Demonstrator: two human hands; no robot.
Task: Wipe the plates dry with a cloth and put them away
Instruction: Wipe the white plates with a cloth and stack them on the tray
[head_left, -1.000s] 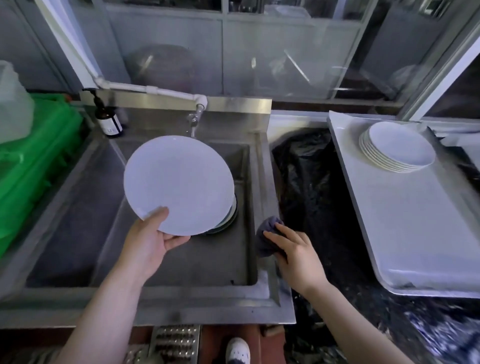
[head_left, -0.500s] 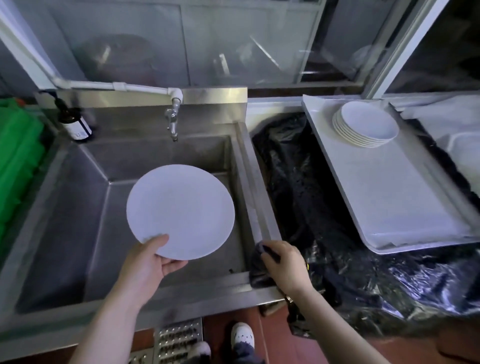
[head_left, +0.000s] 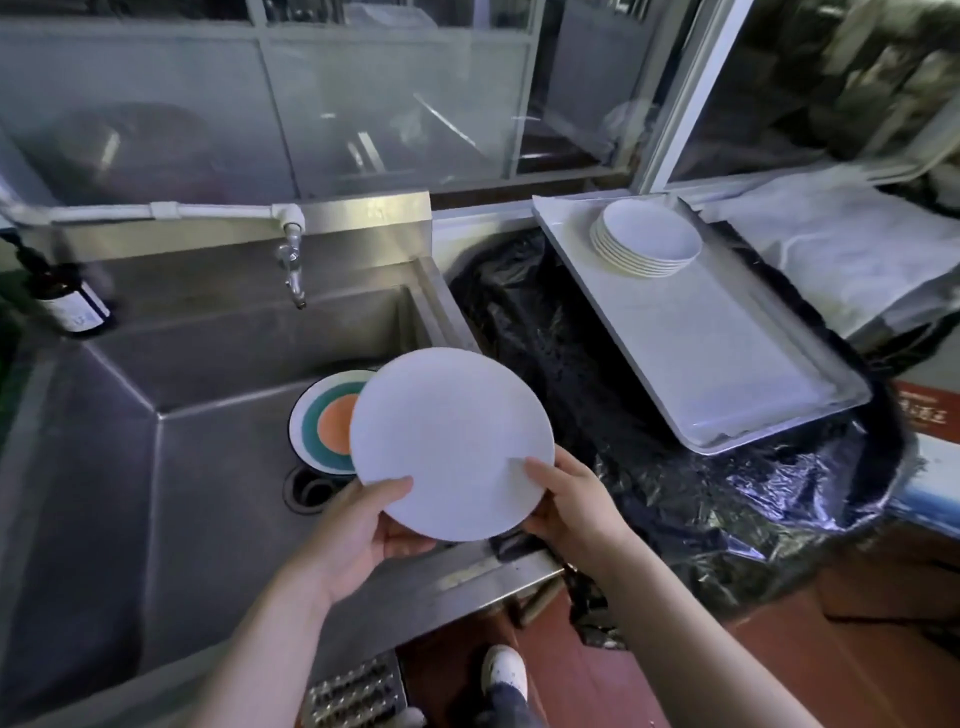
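left hand (head_left: 363, 525) grip on white plate (head_left: 451, 441) rim (thumb on top), right hand (head_left: 571, 506) grasping opposite edge, both forearms raised

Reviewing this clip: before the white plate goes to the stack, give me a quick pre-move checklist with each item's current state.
1. Both hands grip the white plate: left hand, right hand: ok.
2. Cloth against the plate: cannot tell; none is clearly visible.
3. Plate dry: cannot tell.
4. Stack of white plates on the tray sits level: ok.
5. Bare tray space beside the stack: ok.
6. Striped plate waiting in the sink: ok.
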